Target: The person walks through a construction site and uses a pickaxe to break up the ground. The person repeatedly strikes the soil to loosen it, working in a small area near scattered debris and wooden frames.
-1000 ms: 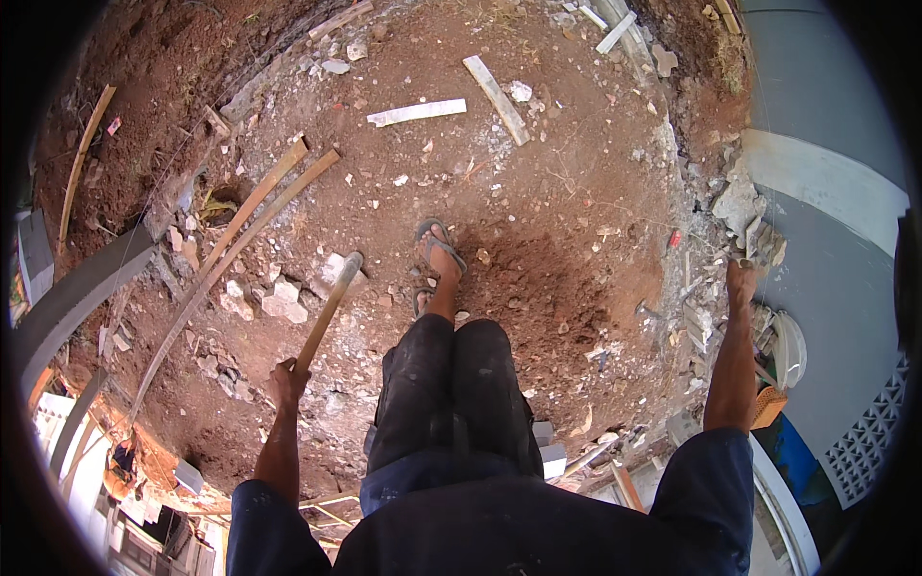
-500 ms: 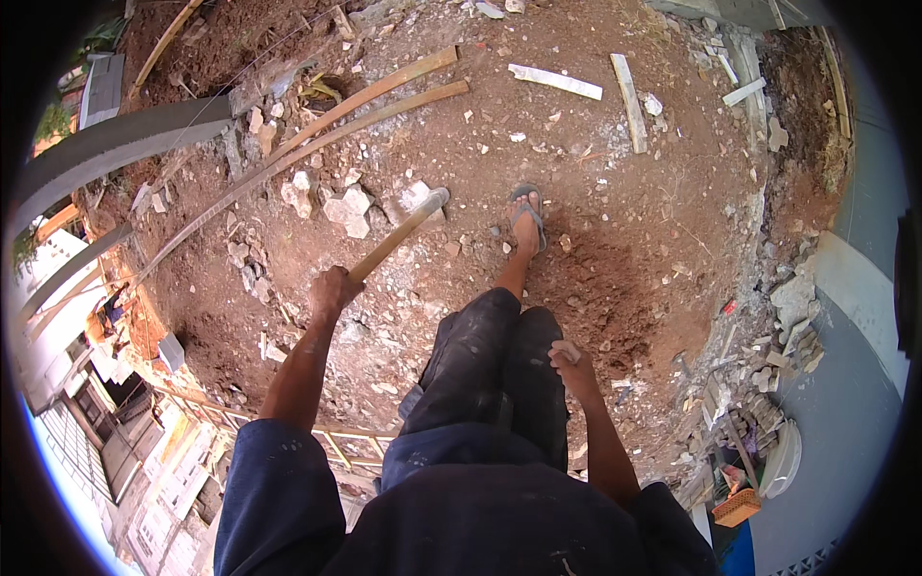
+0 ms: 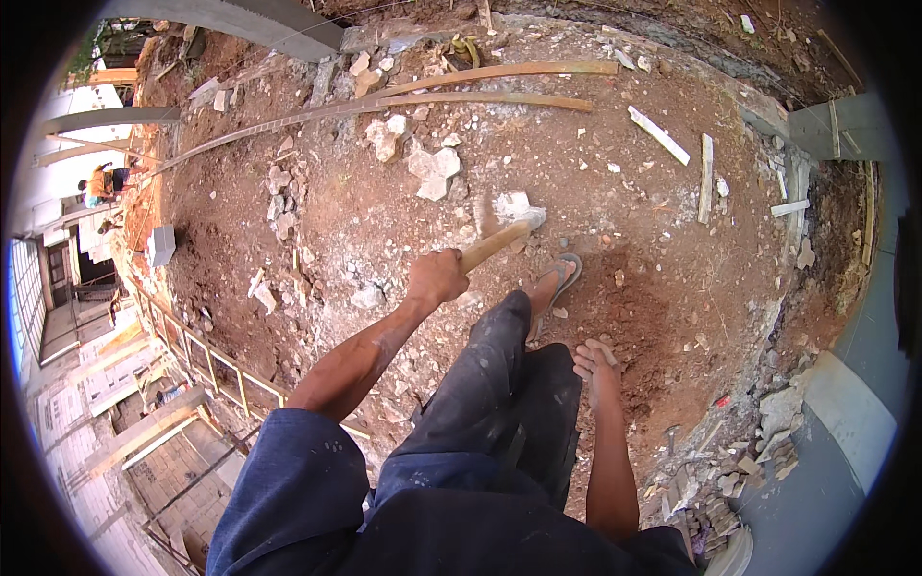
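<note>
My left hand (image 3: 438,277) is wrapped round the wooden handle of a tool (image 3: 497,247). Its handle slants away to the right, and a greyish end lies over a pale broken lump on the ground. Blur near that end hides the exact shape of the tool's head. To the right of my dark trousers (image 3: 471,384), my right hand (image 3: 597,363) hangs at knee height with its fingers loosely apart and nothing in them. One foot in a grey flip-flop (image 3: 569,274) stands on the red soil (image 3: 663,288), just beyond the knees and close to the tool's end.
Broken pale chunks (image 3: 434,171) lie ahead, left of the tool. Two long wooden strips (image 3: 519,99) cross the ground beyond them. White slats (image 3: 659,134) lie at far right. Rubble (image 3: 759,461) lines the grey wall (image 3: 816,480). A person (image 3: 100,184) is at far left.
The view has turned, shifting the ground in the picture. My left hand and the tool have moved to the right in view. The fingers of my right hand have loosened.
</note>
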Tool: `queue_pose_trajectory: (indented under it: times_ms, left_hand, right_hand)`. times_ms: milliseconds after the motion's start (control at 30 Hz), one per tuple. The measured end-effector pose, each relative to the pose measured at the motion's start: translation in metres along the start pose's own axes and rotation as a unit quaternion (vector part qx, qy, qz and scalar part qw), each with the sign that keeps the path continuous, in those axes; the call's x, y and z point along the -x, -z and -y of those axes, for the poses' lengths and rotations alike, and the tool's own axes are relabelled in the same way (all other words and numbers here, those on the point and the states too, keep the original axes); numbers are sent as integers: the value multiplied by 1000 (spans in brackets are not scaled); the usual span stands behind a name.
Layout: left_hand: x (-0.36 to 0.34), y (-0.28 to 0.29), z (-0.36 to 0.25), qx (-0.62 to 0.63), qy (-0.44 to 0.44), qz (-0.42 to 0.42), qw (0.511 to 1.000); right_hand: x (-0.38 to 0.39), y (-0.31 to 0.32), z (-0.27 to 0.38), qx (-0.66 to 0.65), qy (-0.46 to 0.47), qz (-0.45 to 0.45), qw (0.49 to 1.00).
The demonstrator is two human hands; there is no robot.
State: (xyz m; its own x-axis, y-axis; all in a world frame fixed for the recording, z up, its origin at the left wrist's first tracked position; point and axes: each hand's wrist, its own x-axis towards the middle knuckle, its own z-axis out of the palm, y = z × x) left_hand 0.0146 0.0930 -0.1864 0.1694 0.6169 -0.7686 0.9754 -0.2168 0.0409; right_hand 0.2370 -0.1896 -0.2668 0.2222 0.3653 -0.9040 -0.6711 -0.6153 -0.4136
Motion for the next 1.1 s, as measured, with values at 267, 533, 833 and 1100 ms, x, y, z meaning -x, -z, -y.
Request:
queue_pose_trajectory:
  times_ms: [267, 533, 833, 1100]
  left_hand:
    - [155, -27, 50, -19, -126, 5, 992]
    - [176, -183, 161, 92, -134, -55, 985]
    - [-44, -221, 226, 262, -12, -81, 962]
    - [-122, -233, 384, 243, 17, -133, 961]
  right_hand:
    - [-75, -157, -82, -251, -169, 22, 953]
    - [-138, -173, -179, -254, -230, -54, 938]
    - [-282, -300, -59, -156, 19, -21, 987]
    - [-392, -474, -151, 2, -25, -39, 999]
